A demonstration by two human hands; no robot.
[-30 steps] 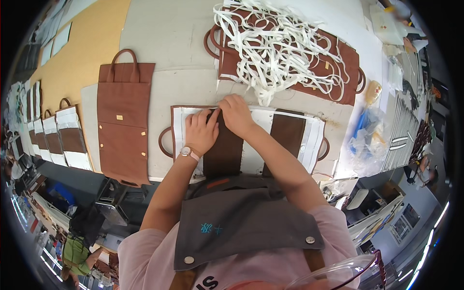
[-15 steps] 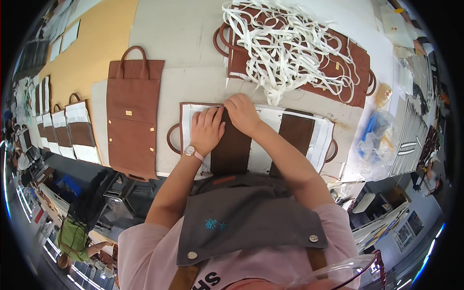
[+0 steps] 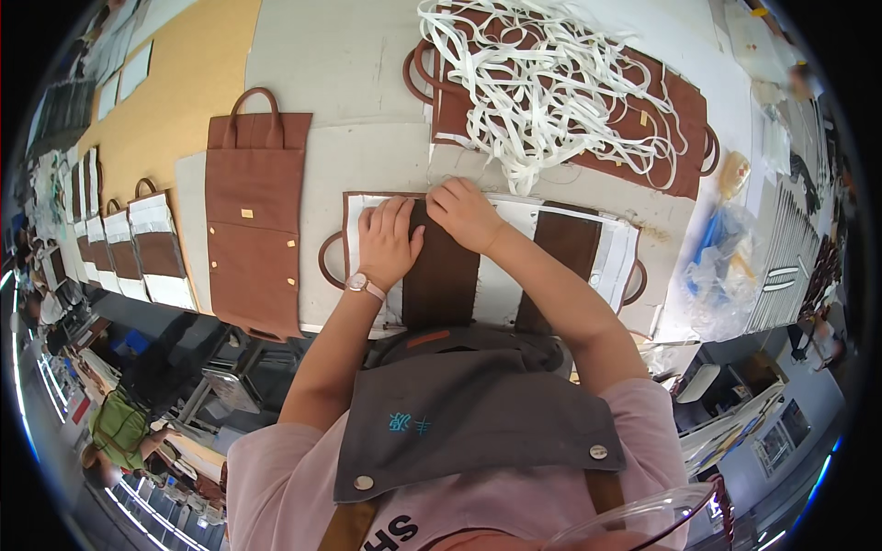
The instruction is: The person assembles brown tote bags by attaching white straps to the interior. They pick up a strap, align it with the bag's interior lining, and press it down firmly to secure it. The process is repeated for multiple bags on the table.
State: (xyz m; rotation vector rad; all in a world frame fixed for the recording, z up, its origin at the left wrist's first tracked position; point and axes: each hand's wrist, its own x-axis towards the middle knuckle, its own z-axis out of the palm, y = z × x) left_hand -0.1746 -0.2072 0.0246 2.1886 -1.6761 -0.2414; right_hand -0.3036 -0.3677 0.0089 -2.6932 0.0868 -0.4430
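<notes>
A flat, unfinished bag panel [image 3: 439, 275] lies in front of me, its underside showing dark brown strips between white backing pieces. A reddish-brown loop handle [image 3: 331, 262] sticks out at its left end and another handle [image 3: 636, 283] at its right. My left hand [image 3: 387, 241] rests flat on the panel's white part near the far edge, thumb apart from the fingers. Beside it my right hand [image 3: 464, 215] has its fingers bent and pressed together on that far edge, above the brown strip. What lies under the right fingertips is hidden.
Beyond the panel, a tangle of white tape [image 3: 551, 101] covers more brown bag panels [image 3: 675, 174]. Left stands a brown panel with handles [image 3: 253, 230], then several smaller bag pieces [image 3: 161, 239]. Clear plastic bags [image 3: 721, 275] lie right. A person in green [image 3: 119, 427] is at lower left.
My left hand has shifted slightly left, widening the gap between it and my right hand. The right hand stays at the far edge, with its fingers a little more bent.
</notes>
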